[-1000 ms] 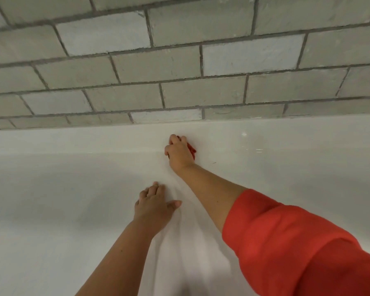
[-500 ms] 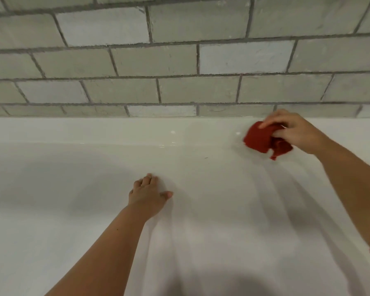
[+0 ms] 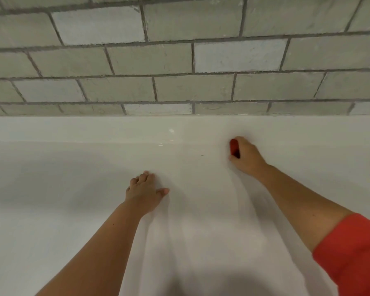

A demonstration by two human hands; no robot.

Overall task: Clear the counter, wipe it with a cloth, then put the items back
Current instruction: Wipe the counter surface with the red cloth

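**Step in hand: wiping.**

The right grip, right of frame centre, is curled round the red cloth. It presses the cloth to the white desk near the rear edge, just below the tiled wall. Only a small part of the cloth shows, at the left of the fingers; the rest is hidden in the palm.

The left grip, at lower centre, lies flat on the desk with fingers relaxed and thumb spread. It holds nothing and appears to brace the body.

**Likely faults and causes:**
- The bunched cloth gives a small contact patch. Strokes may leave unwiped strips, and may miss the small dark speck to its left.
- The bracing palm covers a patch of desk. That patch goes unwiped unless the palm is lifted.
- The desk looks glossy. A longer reach may let the bracing palm slide.
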